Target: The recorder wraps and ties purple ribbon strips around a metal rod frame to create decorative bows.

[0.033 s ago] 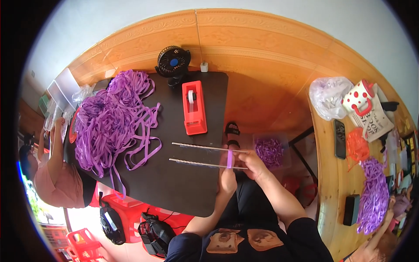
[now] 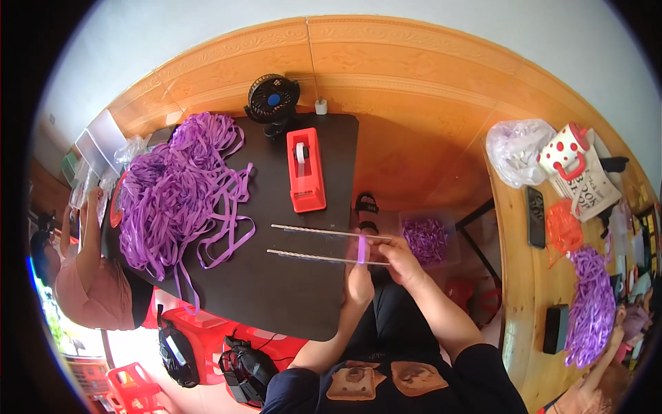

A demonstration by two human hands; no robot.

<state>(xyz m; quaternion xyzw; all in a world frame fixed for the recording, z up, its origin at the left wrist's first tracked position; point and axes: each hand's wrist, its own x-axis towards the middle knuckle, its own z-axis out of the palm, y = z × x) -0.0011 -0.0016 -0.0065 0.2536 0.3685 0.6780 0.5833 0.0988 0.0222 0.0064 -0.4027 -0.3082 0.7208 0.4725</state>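
Note:
My left hand (image 2: 358, 279) and my right hand (image 2: 401, 262) meet at the right edge of a black table (image 2: 276, 297). Together they pinch a short purple ribbon strip (image 2: 363, 250) that runs across two thin parallel rods (image 2: 314, 258), which lie flat on the table and stick out past its edge. My left fingers hold the strip's lower end. My right fingers hold it from the right side, by the rod tips. A clear tub of short purple pieces (image 2: 426, 239) sits just right of my hands.
A big heap of purple ribbon (image 2: 176, 190) covers the table's left side. A red tape dispenser (image 2: 306, 169) and a small black fan (image 2: 273, 100) stand behind. Another person (image 2: 89, 276) sits at left. A wooden table (image 2: 517, 297) at right carries a plastic bag (image 2: 516, 152), a phone (image 2: 536, 217) and more ribbon (image 2: 592, 307).

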